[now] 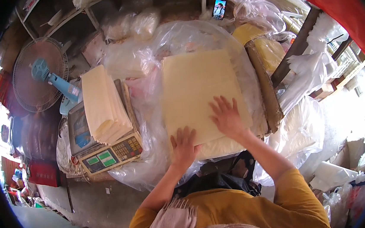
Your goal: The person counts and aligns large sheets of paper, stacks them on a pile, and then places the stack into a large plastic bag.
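A stack of thin, cream-coloured sheets (202, 86) lies in front of me on clear plastic. My left hand (183, 145) rests at the near left corner of the top sheet, fingers stretched out. Flat on the sheet's near right part lies my right hand (226, 118), its fingers spread. Neither hand grips anything. To the left, a folded bundle of similar cream sheets (103, 101) sits on a digital weighing scale (112, 157) with green displays and a keypad.
A blue desk fan (60, 83) stands left of the scale. Clear plastic sheeting (141, 117) covers the table around the stack. A lit phone (219, 9) is propped at the back. Plastic bags (300, 125) sit at the right, and a red cloth (329, 1) hangs upper right.
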The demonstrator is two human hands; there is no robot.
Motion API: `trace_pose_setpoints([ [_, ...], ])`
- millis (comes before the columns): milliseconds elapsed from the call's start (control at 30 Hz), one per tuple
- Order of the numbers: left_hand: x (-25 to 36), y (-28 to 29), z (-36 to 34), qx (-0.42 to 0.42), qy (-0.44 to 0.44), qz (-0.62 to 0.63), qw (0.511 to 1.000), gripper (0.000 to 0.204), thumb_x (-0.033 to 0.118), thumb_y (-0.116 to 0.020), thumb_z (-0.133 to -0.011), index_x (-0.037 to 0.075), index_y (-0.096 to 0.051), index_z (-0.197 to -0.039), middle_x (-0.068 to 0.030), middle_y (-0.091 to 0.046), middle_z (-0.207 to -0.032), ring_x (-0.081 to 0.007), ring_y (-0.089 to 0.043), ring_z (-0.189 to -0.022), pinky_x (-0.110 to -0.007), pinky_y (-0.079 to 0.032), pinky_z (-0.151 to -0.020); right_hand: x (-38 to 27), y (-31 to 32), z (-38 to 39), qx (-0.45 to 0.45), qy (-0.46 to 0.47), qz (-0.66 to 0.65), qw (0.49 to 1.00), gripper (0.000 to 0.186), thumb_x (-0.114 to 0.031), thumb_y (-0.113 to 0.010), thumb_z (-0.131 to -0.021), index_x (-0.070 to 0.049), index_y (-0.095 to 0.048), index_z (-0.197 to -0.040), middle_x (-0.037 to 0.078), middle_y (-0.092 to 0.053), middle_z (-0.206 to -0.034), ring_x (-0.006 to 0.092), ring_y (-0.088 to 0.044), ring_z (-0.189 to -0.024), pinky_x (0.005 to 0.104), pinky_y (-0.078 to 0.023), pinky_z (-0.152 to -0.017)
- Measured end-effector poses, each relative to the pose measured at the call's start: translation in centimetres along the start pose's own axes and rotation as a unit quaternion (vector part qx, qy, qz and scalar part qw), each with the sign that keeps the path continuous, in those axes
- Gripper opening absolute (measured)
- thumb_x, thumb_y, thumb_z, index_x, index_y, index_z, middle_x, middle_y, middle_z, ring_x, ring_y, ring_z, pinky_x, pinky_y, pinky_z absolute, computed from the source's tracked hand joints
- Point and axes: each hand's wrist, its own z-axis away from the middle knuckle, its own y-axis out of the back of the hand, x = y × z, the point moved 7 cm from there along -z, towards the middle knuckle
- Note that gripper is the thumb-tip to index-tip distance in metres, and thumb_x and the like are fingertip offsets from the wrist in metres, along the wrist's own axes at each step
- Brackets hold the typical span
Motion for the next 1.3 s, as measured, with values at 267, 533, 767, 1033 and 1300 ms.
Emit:
trace_pose_setpoints([
  [267, -2.0, 0.5, 0.3, 0.004, -0.077, -0.011, 0.997, 0.05, 0.02, -0.067, -0.074, 0.01, -0.051, -0.12, -0.0125, -0.046, -0.129, -0.0321, -0.04, -0.123, -0.058, -0.032, -0.096, 0.7, -6.4, 4.3, -0.035, 0.02, 0.052, 0.998, 0.052, -0.034, -0.05, -0.09, -0.016, -0.039, -0.137, 0.013, -0.028, -0.146, 0.0319, -0.022, -0.137, 0.0608, -0.017, -0.105],
  [533, 0.3, 7.6, -2.4, -0.027, -0.098, 0.08, 0.992, 0.047, 0.008, -0.069, -0.068, 0.007, -0.053, -0.112, -0.017, -0.055, -0.114, -0.0305, -0.053, -0.108, -0.042, -0.038, -0.093, -5.3, -0.3, 1.3, -0.119, 0.053, -0.1, 0.986, 0.047, -0.012, -0.053, -0.081, -0.008, -0.049, -0.127, 0.015, -0.056, -0.122, 0.0335, -0.05, -0.115, 0.0526, -0.034, -0.099],
  [767, -6.6, 6.5, -0.2, 0.196, 0.115, 0.509, 0.83, 0.081, 0.008, -0.072, -0.073, 0.001, -0.025, -0.139, -0.0164, -0.032, -0.141, -0.0245, -0.031, -0.132, -0.038, -0.026, -0.11, -4.2, 9.5, 4.6, 0.074, 0.198, -0.215, 0.953, 0.05, 0.007, -0.051, -0.06, -0.005, -0.061, -0.107, 0.012, -0.061, -0.113, 0.0308, -0.055, -0.109, 0.0399, -0.042, -0.093],
  [1033, -7.5, 0.2, 1.4, -0.021, 0.041, 0.397, 0.917, 0.024, 0.009, -0.069, -0.074, 0.005, -0.067, -0.098, -0.0141, -0.062, -0.111, -0.0252, -0.052, -0.117, -0.038, -0.04, -0.097, 4.4, -2.5, 8.9, -0.159, -0.127, -0.481, 0.853, 0.025, -0.011, -0.062, -0.08, -0.002, -0.063, -0.103, 0.009, -0.066, -0.102, 0.0216, -0.061, -0.095, 0.0312, -0.047, -0.08],
  [1300, -2.3, 1.6, -2.9, 0.082, -0.044, 0.013, 0.996, 0.082, 0.037, -0.075, -0.07, 0.005, -0.038, -0.135, -0.0206, -0.04, -0.137, -0.0388, -0.036, -0.127, -0.049, -0.033, -0.101, 8.2, -7.3, 6.6, -0.088, -0.287, -0.286, 0.91, 0.04, -0.037, -0.063, -0.08, 0.0, -0.058, -0.095, 0.021, -0.063, -0.093, 0.034, -0.06, -0.089, 0.039, -0.046, -0.078],
])
